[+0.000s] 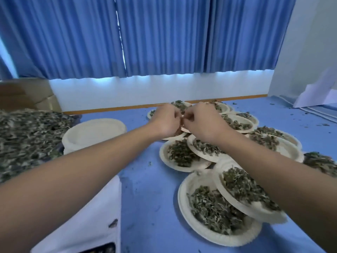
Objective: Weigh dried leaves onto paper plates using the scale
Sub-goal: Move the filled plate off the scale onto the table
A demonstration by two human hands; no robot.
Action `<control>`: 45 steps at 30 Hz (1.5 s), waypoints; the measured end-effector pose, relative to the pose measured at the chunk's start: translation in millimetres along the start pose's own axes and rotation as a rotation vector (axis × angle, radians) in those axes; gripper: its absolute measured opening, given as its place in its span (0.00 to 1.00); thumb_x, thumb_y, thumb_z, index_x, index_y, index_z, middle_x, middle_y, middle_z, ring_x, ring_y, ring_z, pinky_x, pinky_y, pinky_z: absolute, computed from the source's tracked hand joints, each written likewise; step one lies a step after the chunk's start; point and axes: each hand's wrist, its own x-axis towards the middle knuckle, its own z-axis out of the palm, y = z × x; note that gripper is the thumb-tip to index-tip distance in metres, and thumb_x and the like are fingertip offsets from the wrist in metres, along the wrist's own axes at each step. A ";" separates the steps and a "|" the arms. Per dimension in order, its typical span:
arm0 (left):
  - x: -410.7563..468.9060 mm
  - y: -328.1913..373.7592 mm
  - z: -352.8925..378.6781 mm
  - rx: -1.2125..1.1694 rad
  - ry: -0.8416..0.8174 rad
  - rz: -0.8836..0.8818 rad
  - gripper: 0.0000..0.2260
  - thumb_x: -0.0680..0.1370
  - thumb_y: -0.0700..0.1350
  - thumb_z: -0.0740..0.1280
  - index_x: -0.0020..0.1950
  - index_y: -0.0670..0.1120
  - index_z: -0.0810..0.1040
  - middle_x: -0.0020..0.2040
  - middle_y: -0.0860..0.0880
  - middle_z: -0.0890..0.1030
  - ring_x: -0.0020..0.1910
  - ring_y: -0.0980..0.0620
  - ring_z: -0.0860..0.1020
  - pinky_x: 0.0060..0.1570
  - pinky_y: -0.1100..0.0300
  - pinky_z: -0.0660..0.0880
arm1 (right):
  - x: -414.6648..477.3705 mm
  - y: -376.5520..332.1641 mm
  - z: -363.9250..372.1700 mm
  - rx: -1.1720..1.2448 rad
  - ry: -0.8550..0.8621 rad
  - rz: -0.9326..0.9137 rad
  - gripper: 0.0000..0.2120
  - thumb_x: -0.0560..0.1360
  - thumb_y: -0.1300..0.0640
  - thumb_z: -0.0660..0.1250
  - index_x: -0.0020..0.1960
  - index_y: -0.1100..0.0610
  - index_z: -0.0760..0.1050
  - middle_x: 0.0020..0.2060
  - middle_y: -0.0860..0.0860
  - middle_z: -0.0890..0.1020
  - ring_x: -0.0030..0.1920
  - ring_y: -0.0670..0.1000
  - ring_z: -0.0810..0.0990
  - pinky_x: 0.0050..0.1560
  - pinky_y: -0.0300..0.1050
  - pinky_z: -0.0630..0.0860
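Setting: a plain indoor workroom arranged for bulk sorting, not a kitchen or a shop. Indicators:
- Pleated blue fabric curtains [164, 37] cover the window above a bare white wall [145, 92] with a wooden trim strip [200, 101].
- A table with a blue cloth surface [151, 198] is scattered with leaf crumbs.
- Brown cardboard boxes [27, 95] stand at the far left.
- A large loose heap of dried green leaves [27, 136] lies beside a stack of empty round off-white paper plates [94, 132].
- Many leaf-filled paper plates [182, 194] overlap in rows.
- A white scale [87, 216] sits at the near edge.
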 end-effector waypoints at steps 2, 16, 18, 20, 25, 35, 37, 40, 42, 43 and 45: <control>-14.4 -32.1 -30.1 0.020 0.081 -0.027 0.10 0.78 0.37 0.64 0.38 0.41 0.82 0.35 0.46 0.83 0.37 0.47 0.80 0.39 0.54 0.75 | 7.7 -27.2 19.1 0.056 -0.006 -0.072 0.10 0.75 0.61 0.66 0.38 0.54 0.82 0.35 0.54 0.84 0.40 0.56 0.81 0.45 0.49 0.78; -103.0 -169.9 -141.4 0.178 0.048 0.067 0.09 0.81 0.46 0.68 0.46 0.46 0.87 0.41 0.51 0.86 0.42 0.55 0.81 0.46 0.57 0.75 | 27.3 -147.3 110.0 0.110 -0.286 -0.553 0.12 0.81 0.48 0.68 0.47 0.53 0.87 0.46 0.49 0.85 0.47 0.52 0.81 0.53 0.51 0.74; -110.3 -179.5 -145.5 0.174 0.008 0.105 0.09 0.81 0.48 0.69 0.47 0.47 0.87 0.41 0.53 0.85 0.42 0.58 0.80 0.43 0.63 0.73 | 26.9 -149.2 108.2 0.164 -0.332 -0.560 0.08 0.80 0.49 0.71 0.51 0.51 0.87 0.47 0.47 0.85 0.49 0.49 0.81 0.55 0.50 0.75; -116.2 -186.6 -149.3 0.142 -0.036 0.139 0.07 0.79 0.49 0.71 0.48 0.49 0.87 0.42 0.55 0.85 0.43 0.61 0.80 0.42 0.71 0.71 | 27.4 -149.6 105.0 0.204 -0.362 -0.549 0.08 0.78 0.50 0.72 0.54 0.49 0.87 0.48 0.46 0.85 0.50 0.47 0.81 0.56 0.49 0.75; -117.0 -193.6 -155.9 0.127 -0.089 0.203 0.06 0.78 0.49 0.73 0.53 0.51 0.87 0.47 0.57 0.85 0.48 0.61 0.80 0.49 0.68 0.73 | 27.5 -153.0 99.4 0.125 -0.373 -0.577 0.10 0.79 0.47 0.70 0.56 0.48 0.86 0.47 0.45 0.83 0.48 0.46 0.80 0.54 0.51 0.75; -118.6 -189.4 -160.0 0.166 -0.049 0.282 0.09 0.80 0.49 0.71 0.58 0.50 0.86 0.50 0.57 0.83 0.49 0.60 0.80 0.52 0.62 0.74 | 15.1 -152.1 96.6 -0.093 -0.088 -0.770 0.14 0.85 0.54 0.62 0.58 0.58 0.85 0.50 0.55 0.82 0.49 0.59 0.80 0.51 0.55 0.75; -120.6 -187.1 -160.9 0.227 -0.008 0.343 0.10 0.82 0.48 0.68 0.59 0.48 0.85 0.50 0.54 0.83 0.49 0.57 0.79 0.53 0.57 0.76 | 15.1 -150.7 95.8 -0.110 0.002 -0.813 0.14 0.84 0.56 0.62 0.55 0.62 0.85 0.47 0.58 0.83 0.46 0.63 0.81 0.48 0.59 0.76; -123.4 -184.0 -160.5 0.303 0.078 0.424 0.10 0.83 0.46 0.65 0.60 0.45 0.84 0.51 0.49 0.83 0.51 0.50 0.79 0.55 0.49 0.75 | 14.5 -149.0 93.5 -0.208 0.130 -0.897 0.15 0.85 0.56 0.61 0.54 0.63 0.84 0.44 0.58 0.84 0.42 0.62 0.82 0.42 0.58 0.76; -125.1 -183.6 -159.4 0.307 0.140 0.457 0.10 0.83 0.44 0.65 0.59 0.43 0.84 0.51 0.48 0.84 0.51 0.49 0.79 0.55 0.49 0.75 | 14.5 -146.7 92.4 -0.293 0.192 -0.958 0.13 0.84 0.58 0.61 0.55 0.62 0.84 0.43 0.57 0.84 0.41 0.61 0.81 0.41 0.56 0.76; -126.3 -183.6 -159.2 0.305 0.163 0.470 0.10 0.83 0.44 0.65 0.59 0.43 0.84 0.50 0.47 0.84 0.51 0.49 0.80 0.55 0.49 0.75 | 14.5 -145.9 91.7 -0.318 0.205 -0.974 0.11 0.83 0.60 0.63 0.56 0.62 0.84 0.42 0.56 0.84 0.40 0.60 0.81 0.40 0.55 0.75; -129.2 -183.3 -159.0 0.303 0.199 0.496 0.10 0.83 0.44 0.66 0.58 0.42 0.84 0.50 0.47 0.84 0.50 0.49 0.80 0.54 0.50 0.76 | 14.0 -145.7 89.6 -0.317 0.198 -0.977 0.10 0.81 0.62 0.66 0.58 0.63 0.83 0.43 0.57 0.84 0.40 0.60 0.81 0.40 0.54 0.75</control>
